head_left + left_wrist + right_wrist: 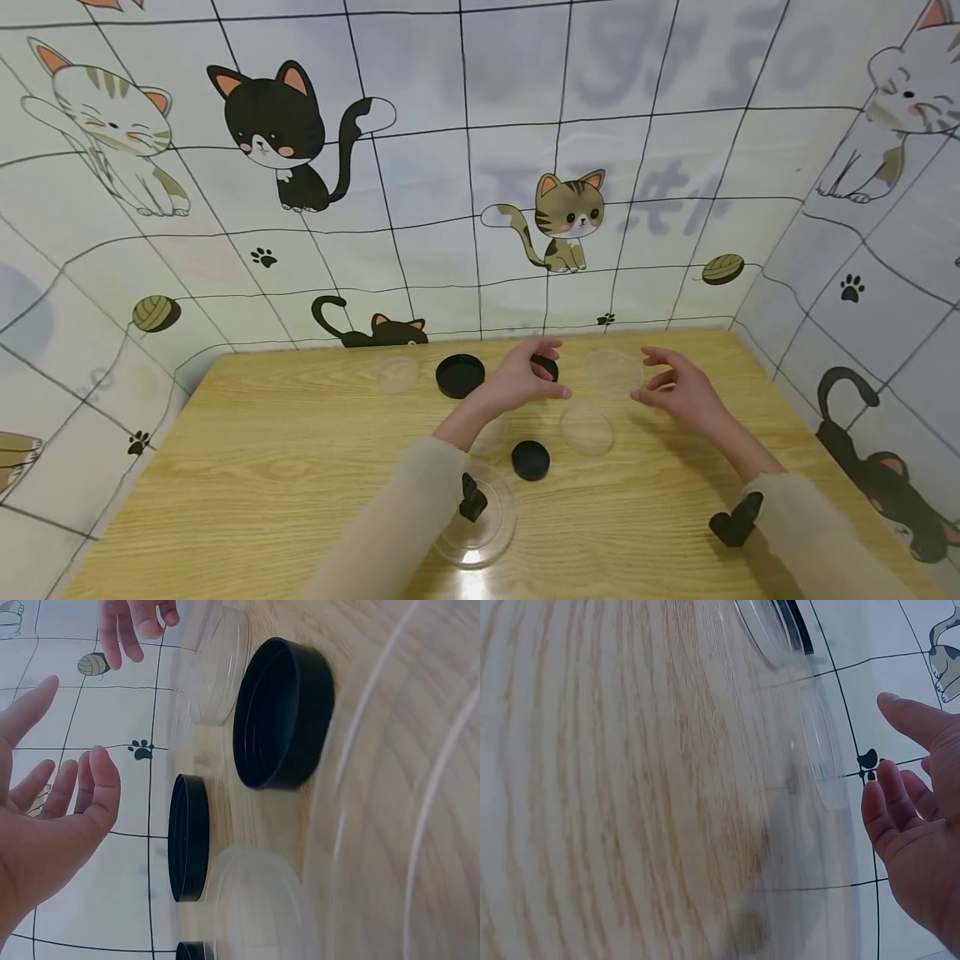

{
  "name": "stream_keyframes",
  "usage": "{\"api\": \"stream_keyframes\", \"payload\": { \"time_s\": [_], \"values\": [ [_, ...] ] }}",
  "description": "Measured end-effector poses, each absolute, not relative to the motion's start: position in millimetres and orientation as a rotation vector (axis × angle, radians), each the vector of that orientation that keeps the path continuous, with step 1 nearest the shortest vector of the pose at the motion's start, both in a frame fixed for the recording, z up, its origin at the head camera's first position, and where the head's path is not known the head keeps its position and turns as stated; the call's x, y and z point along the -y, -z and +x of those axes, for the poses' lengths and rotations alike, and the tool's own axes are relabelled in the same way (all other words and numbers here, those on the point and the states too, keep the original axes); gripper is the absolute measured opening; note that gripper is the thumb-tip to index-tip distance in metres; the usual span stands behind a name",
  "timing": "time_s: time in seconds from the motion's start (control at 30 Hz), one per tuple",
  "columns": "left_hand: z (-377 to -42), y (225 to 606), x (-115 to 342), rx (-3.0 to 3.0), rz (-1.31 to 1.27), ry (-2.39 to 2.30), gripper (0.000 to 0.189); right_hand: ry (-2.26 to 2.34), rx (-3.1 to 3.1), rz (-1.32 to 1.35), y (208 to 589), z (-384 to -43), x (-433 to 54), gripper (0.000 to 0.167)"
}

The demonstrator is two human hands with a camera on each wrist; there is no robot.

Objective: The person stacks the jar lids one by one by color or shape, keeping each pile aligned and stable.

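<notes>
My left hand (517,377) hovers over the back of the table, fingers relaxed and spread from the thumb, holding nothing. Behind its fingers a black round lid (549,367) is partly hidden. To its left lies a larger black lid (461,377). My right hand (681,392) is also empty, its thumb and fingers apart beside a clear round lid (613,372). Between and below the hands are another clear lid (587,429) and a small black lid (531,461). In the left wrist view that black lid (285,712) shows a raised rim.
A large clear disc (498,537) lies near the front, partly under the left sleeve. One clear lid (397,374) sits at the back left, and another (492,435) is half hidden by the left forearm. A cat-patterned cloth (420,183) rises behind the wooden table (285,467).
</notes>
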State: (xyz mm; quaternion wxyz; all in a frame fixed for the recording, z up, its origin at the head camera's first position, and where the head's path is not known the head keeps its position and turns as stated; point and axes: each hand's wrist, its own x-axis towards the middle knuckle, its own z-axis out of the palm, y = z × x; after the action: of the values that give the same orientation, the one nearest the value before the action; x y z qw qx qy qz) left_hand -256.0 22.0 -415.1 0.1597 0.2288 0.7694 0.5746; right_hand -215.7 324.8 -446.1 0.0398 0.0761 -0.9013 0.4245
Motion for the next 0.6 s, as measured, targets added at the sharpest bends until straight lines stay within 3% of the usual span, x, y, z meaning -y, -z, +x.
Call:
{"api": "stream_keyframes", "payload": {
  "time_s": [0.6],
  "values": [
    [-284.3, 442.7, -76.9, -2.298, 0.520, -1.572, 0.076, -1.340, 2.884, 0.088, 463.4, -235.5, -338.4, 0.090]
  ]
}}
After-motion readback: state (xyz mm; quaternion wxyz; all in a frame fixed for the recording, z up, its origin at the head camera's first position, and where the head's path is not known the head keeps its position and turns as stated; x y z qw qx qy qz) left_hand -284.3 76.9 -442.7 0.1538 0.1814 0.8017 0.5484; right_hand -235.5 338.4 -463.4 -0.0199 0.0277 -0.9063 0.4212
